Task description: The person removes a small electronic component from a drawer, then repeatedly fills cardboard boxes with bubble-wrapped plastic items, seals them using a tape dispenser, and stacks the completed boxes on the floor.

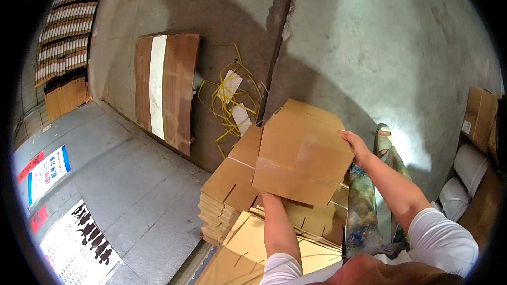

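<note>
Both hands hold a flattened cardboard box (301,155), tilted above stacks of similar flat cardboard. My right hand (357,148) grips its right edge, with the thumb lying near the top face. At the lower left edge is my left hand (270,197), closed on the cardboard; most of its fingers are hidden underneath. Just below and to the left stands a stack of flattened boxes (224,190) with slotted flaps. More flat cardboard sheets (296,248) lie beneath my left forearm.
A brown panel with a white stripe (177,89) lies on the floor beyond, beside tangled yellow strapping (224,108) and white paper pieces. A grey surface with posters (142,184) runs along the left. Cardboard bundles (66,53) stand far left; boxes (478,113) and grey rolls (467,169) sit right.
</note>
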`<state>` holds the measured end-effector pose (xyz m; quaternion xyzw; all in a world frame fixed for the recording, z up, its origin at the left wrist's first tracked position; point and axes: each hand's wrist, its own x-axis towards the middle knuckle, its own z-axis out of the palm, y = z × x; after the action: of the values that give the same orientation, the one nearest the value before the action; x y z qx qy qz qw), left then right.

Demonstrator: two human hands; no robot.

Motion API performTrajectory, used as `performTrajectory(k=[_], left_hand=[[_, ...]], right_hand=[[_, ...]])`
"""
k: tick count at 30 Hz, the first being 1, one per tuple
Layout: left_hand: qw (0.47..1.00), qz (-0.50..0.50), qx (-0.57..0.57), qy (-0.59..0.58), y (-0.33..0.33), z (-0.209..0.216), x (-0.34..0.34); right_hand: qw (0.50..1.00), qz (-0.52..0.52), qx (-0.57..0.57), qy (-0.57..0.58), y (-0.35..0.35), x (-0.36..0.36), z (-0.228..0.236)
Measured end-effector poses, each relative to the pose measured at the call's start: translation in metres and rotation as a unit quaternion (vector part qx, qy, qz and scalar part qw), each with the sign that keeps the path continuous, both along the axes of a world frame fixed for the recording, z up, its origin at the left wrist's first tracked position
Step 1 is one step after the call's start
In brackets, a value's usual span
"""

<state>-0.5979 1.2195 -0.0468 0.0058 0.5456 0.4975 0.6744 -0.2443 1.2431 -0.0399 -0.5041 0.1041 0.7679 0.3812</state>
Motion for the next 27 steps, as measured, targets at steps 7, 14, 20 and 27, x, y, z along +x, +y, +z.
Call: performTrajectory(k=[7,14,20,27], left_hand=[[1.0,-0.012,-0.007,0.0,0.006,-0.002,-0.001],[0.998,0.036,-0.041,-0.028,-0.034,-0.012,0.026],[0.991,0.073,-0.082,-0.07,-0.093,-0.068,0.073],[0.984,0.089,-0.108,-0.11,-0.135,-0.124,0.105]], right_hand=[[0.999,0.032,-0.015,-0.023,0.0,0.004,-0.001],[0.959,0.265,0.015,-0.098,0.025,0.036,-0.025],[0.902,0.42,0.041,-0.086,0.065,0.009,-0.143],[0.831,0.521,0.127,-0.146,0.083,-0.022,-0.181]])
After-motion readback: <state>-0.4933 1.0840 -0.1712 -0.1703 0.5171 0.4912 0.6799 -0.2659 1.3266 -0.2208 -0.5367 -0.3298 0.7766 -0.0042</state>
